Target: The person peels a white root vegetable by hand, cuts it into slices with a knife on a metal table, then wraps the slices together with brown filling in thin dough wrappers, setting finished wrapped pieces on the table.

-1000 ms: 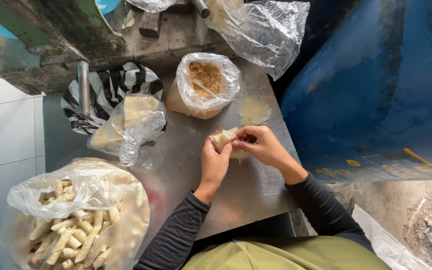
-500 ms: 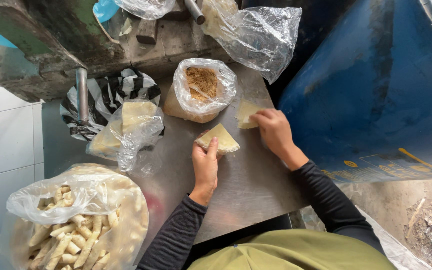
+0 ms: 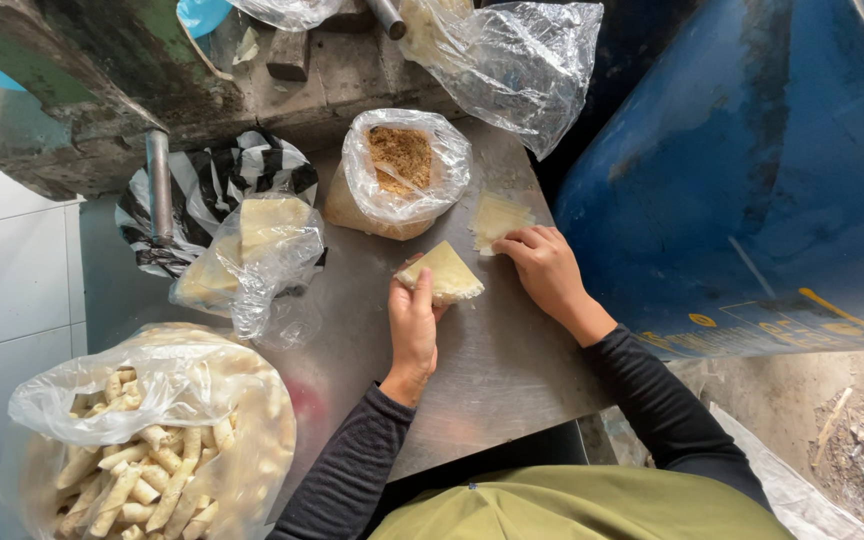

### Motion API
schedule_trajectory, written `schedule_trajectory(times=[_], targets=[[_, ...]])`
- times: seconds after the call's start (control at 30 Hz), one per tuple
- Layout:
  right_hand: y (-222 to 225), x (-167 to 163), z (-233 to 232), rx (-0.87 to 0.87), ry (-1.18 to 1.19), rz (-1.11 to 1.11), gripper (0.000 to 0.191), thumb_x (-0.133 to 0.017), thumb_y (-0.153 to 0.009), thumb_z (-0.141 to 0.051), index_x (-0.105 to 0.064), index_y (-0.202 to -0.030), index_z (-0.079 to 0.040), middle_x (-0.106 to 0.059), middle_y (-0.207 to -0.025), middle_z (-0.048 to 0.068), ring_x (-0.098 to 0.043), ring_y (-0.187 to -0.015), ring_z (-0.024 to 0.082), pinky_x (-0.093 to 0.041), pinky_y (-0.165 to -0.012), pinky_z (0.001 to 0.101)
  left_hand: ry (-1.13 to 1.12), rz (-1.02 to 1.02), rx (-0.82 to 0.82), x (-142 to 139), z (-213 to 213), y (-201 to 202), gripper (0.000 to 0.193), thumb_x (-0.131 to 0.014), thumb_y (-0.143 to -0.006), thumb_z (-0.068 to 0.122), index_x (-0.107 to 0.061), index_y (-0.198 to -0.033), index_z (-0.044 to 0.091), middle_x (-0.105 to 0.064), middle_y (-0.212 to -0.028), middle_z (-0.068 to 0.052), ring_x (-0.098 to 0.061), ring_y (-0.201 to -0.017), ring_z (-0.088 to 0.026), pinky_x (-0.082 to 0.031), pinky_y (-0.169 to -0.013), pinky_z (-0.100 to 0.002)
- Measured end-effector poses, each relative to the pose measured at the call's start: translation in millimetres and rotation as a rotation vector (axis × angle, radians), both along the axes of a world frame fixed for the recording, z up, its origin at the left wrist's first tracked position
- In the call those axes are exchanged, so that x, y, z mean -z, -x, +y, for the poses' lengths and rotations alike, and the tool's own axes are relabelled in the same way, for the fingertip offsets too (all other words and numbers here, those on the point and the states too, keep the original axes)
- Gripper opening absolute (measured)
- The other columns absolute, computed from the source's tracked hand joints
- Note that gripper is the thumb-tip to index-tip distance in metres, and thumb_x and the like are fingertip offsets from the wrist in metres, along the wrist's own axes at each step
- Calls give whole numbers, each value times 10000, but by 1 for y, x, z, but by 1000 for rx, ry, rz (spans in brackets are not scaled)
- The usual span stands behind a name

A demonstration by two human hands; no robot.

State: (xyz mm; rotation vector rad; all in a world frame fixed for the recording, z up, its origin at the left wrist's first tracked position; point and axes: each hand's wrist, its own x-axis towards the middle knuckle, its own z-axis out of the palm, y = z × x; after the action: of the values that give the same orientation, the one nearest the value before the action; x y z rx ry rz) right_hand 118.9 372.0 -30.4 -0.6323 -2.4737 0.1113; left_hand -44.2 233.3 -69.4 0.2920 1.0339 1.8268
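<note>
The blue drum (image 3: 752,180) fills the right side, one of it, hard against the steel worktop (image 3: 492,370), also one, and the closeness is the first risk: the right hand (image 3: 547,270) works at the worktop's far right corner, so a thin sheet nudged outward could slip off the edge into the gap beside the drum. Four filled plastic bags sit on the worktop: the big bag of rolls (image 3: 142,450) at near left (too many rolls to count, well over a dozen), the bag of wrappers (image 3: 252,255) on a striped black-and-white bag, the bag of filling (image 3: 402,170) open at the top, and a clear bag (image 3: 522,60) at the back whose contents I cannot make out. The filling bag stands just beyond the hands with its mouth slack, so a careless reach could tip it and spill crumbs over the steel. Two hands are at work. The left hand (image 3: 414,325) has its fingers narrow, pinching the near corner of one folded wrapper (image 3: 444,272), a triangle lying flat mid-worktop; a loose pinch could let the fold spring open. The right hand's fingers lie spread and flat, holding nothing, fingertips on one flat sheet (image 3: 497,218), which looks thin enough to tear if dragged.
</note>
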Motion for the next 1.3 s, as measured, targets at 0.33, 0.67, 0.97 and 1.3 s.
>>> schedule_trajectory(times=[0.33, 0.67, 0.97, 1.3], targets=[[24, -41, -47, -189, 526, 149, 360, -865, -772, -152, -689, -1064, -36, -659, -953, 101, -646, -869, 244, -528, -729, 335, -185, -52, 149, 3, -9, -3, 772, -281, -1030, 638, -365, -1517, 45, -554, -1419, -140, -601, -1268, -220, -496, -1062, -371], [25, -26, -33, -74, 1112, 231, 156, -745, -929, -109, -725, -1045, -6, -693, -865, -12, -601, -788, 29, -527, -697, 228, -97, 377, 93, -11, -6, -9, 488, -678, -993, 133, -467, -1415, 5, -621, -1279, -98, -612, -1140, -125, -524, -981, -274], [5, -3, -4, -43, 1405, 443, 127, -696, -973, -105, -732, -1028, 4, -731, -867, -2, -646, -762, 59, -505, -677, 235, 95, 462, 71, -7, -7, -8, 363, -671, -981, 111, -560, -1302, -18, -700, -1141, -93, -658, -1017, -125, -562, -876, -271], [1, -4, -1, 14, 71, 101, 222, -645, -869, 29, -736, -1037, -84, -703, -1000, 76, -659, -932, 281, -501, -830, 392, 33, 49, -55, 2, -3, 4, 420, -626, -989, 118, -491, -1375, 21, -630, -1262, -91, -657, -1077, -155, -595, -890, -338]])
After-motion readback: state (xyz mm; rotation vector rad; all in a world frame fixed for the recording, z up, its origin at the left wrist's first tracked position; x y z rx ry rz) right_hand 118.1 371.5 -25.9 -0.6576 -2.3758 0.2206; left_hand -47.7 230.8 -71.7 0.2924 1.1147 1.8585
